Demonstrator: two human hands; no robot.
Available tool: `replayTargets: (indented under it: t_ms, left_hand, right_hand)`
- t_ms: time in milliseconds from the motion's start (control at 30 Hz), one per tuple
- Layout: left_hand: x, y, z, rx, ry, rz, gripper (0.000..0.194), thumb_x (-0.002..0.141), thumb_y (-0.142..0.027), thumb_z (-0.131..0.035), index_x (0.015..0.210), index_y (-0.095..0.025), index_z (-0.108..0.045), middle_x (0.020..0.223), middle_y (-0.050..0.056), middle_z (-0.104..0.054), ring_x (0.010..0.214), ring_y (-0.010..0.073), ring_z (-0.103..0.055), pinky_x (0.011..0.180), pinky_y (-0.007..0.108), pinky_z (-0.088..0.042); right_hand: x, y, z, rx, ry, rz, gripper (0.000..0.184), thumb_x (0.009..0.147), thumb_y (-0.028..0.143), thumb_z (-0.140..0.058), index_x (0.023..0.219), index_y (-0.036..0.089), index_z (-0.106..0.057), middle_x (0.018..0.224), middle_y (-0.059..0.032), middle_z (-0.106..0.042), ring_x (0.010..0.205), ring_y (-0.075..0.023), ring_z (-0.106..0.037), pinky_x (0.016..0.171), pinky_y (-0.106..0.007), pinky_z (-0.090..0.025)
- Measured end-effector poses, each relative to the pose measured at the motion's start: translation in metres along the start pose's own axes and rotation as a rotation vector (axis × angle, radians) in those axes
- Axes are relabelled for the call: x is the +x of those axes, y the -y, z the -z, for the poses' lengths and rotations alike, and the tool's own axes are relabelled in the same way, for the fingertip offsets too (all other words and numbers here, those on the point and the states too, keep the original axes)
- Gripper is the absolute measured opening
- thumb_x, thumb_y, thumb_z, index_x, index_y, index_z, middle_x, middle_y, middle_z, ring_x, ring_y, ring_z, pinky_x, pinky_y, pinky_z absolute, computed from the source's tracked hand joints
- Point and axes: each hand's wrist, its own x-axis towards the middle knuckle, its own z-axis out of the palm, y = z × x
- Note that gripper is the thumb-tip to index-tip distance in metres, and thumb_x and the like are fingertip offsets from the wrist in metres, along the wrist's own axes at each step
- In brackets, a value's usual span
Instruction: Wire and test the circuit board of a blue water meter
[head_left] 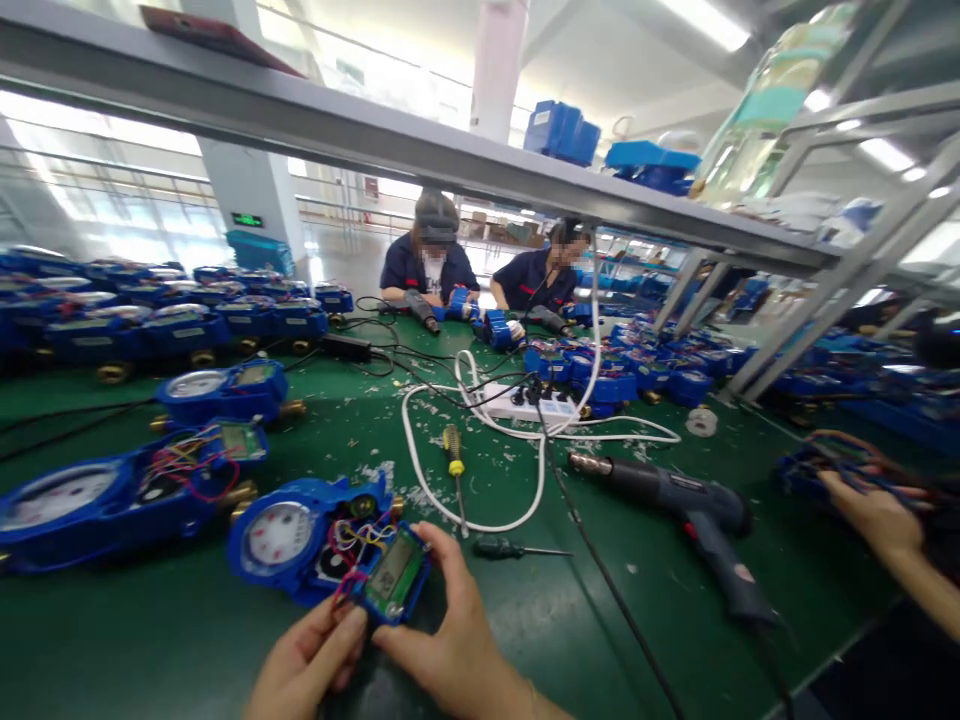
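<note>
A blue water meter [281,540] with a round white dial and exposed coloured wires lies on the green table in front of me. Its small circuit board with a grey display [394,572] sits in a blue frame, tilted up at the meter's right side. My right hand [457,640] grips this display board between thumb and fingers. At the board's lower left corner, my left hand [319,645] pinches the red and dark wires [349,588]. Two more blue meters, one with a large dial [64,497] and one farther back [196,386], lie to the left.
A yellow-handled screwdriver [454,455], a dark screwdriver [499,548] and a heat gun [675,495] lie to the right. A power strip [525,403] with looping white cable sits mid-table. Rows of meters [184,335] stand behind. Two people work opposite; a co-worker's hand [874,515] is at right.
</note>
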Motion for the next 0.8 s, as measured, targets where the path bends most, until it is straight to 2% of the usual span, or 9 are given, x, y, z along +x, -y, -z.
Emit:
replayTargets:
  t_ms: [100,200,300,367,400,467,600,667,800]
  left_hand:
    - [-0.008,-0.011,0.005,0.237,0.107,-0.175,0.066,0.071,-0.077,-0.060,0.046,-0.017,-0.046,0.045,-0.002,-0.040,0.046,0.0095,-0.035,0.049,0.024,-0.028]
    - [-0.012,-0.020,0.013,0.418,0.089,-0.504,0.060,0.088,-0.058,-0.052,0.045,-0.018,-0.042,0.046,0.000,-0.043,0.048,0.0109,-0.041,0.053,0.026,-0.031]
    - [-0.012,-0.028,0.020,0.517,0.037,-0.825,0.036,0.088,-0.040,-0.059,0.060,-0.018,-0.054,0.059,0.002,-0.055,0.059,0.0142,-0.051,0.061,0.026,-0.039]
    - [-0.009,-0.034,0.023,0.592,0.010,-0.925,0.019,0.083,-0.036,-0.067,0.082,-0.017,-0.063,0.080,0.007,-0.065,0.079,0.0191,-0.059,0.073,0.029,-0.045]
    - [-0.007,-0.036,0.025,0.636,0.016,-0.932,0.021,0.081,-0.036,-0.069,0.089,-0.017,-0.063,0.087,0.009,-0.066,0.085,0.0207,-0.060,0.077,0.031,-0.045]
    - [-0.003,-0.038,0.027,0.738,0.037,-0.873,0.025,0.078,-0.037,-0.073,0.084,-0.017,-0.061,0.084,0.007,-0.065,0.082,0.0198,-0.058,0.075,0.030,-0.044]
    - [0.002,-0.038,0.030,0.896,0.067,-0.616,0.036,0.069,-0.039,-0.080,0.069,-0.018,-0.050,0.069,-0.001,-0.056,0.064,0.0133,-0.049,0.060,0.024,-0.033]
    - [0.002,-0.037,0.030,0.886,0.071,-0.525,0.038,0.068,-0.039,-0.081,0.068,-0.018,-0.049,0.067,-0.003,-0.054,0.062,0.0120,-0.046,0.058,0.023,-0.031]
    - [0.001,-0.039,0.027,0.811,0.079,-0.422,0.032,0.077,-0.036,-0.071,0.063,-0.017,-0.050,0.060,-0.004,-0.050,0.057,0.0104,-0.044,0.056,0.022,-0.031]
  right_hand:
    - [-0.001,-0.001,0.004,-0.028,0.010,-0.014,0.074,0.067,0.018,-0.072,0.136,0.020,-0.046,0.140,-0.0128,-0.053,0.131,-0.0292,-0.049,0.113,-0.046,-0.034]
    - [0.001,-0.010,0.006,-0.063,0.052,-0.004,0.070,0.074,0.026,-0.071,0.138,0.019,-0.043,0.143,-0.0147,-0.050,0.133,-0.0305,-0.047,0.114,-0.051,-0.032]
    - [0.001,-0.016,0.004,-0.107,0.079,0.042,0.071,0.076,0.032,-0.072,0.139,0.020,-0.042,0.143,-0.0142,-0.050,0.132,-0.0310,-0.047,0.114,-0.052,-0.033]
    - [0.000,-0.016,0.004,-0.122,0.105,0.059,0.071,0.076,0.034,-0.073,0.139,0.021,-0.043,0.141,-0.0135,-0.052,0.130,-0.0310,-0.049,0.113,-0.051,-0.035]
    - [0.000,-0.015,0.003,-0.125,0.116,0.061,0.071,0.076,0.034,-0.072,0.139,0.021,-0.043,0.140,-0.0133,-0.053,0.129,-0.0309,-0.050,0.112,-0.050,-0.036]
    - [0.000,-0.012,0.004,-0.122,0.130,0.055,0.070,0.077,0.035,-0.071,0.140,0.021,-0.044,0.139,-0.0133,-0.054,0.128,-0.0309,-0.052,0.111,-0.050,-0.038]
    - [-0.001,-0.009,0.006,-0.108,0.151,0.035,0.071,0.075,0.033,-0.072,0.140,0.021,-0.044,0.139,-0.0135,-0.054,0.127,-0.0317,-0.053,0.110,-0.051,-0.039]
    - [-0.001,-0.010,0.007,-0.114,0.167,0.024,0.072,0.075,0.032,-0.071,0.141,0.021,-0.043,0.141,-0.0137,-0.053,0.128,-0.0315,-0.052,0.111,-0.052,-0.038]
    - [-0.002,-0.015,0.005,-0.076,0.177,-0.026,0.075,0.075,0.031,-0.069,0.144,0.022,-0.040,0.142,-0.0130,-0.052,0.129,-0.0306,-0.051,0.112,-0.052,-0.036]
